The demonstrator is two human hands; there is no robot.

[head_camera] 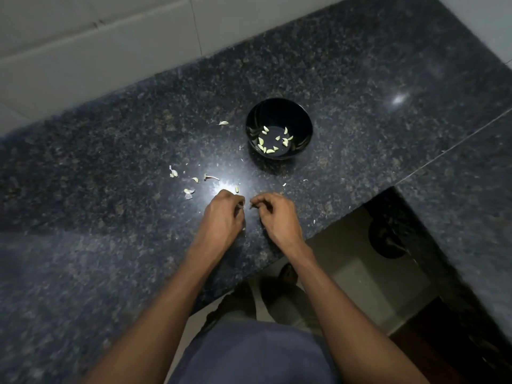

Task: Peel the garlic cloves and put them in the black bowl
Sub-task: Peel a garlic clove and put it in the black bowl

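— Both grips? Left hand (224, 214) has its fingers curled, pinching something small and hidden; right hand (273, 214) is curled too, contents unclear.

— Garlic?

— Loose cloves (191, 187) lie far-left of the hands on the counter (110, 134); peeled ones (270, 149) sit in the bowl (302, 120), far right.

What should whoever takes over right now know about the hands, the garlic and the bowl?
Left hand: fingers curled, pinching something small at the fingertips; too small to tell what.
Right hand: fingers curled close to the left; whether it holds anything cannot be told.
Black bowl: upright on the counter beyond the hands, with about a dozen peeled cloves inside.
Loose bits: cloves or skins scattered on the counter left of the bowl, one piece nearer its rim.
Left: finish the piece in hand, peel any remaining cloves, drop them in the bowl.
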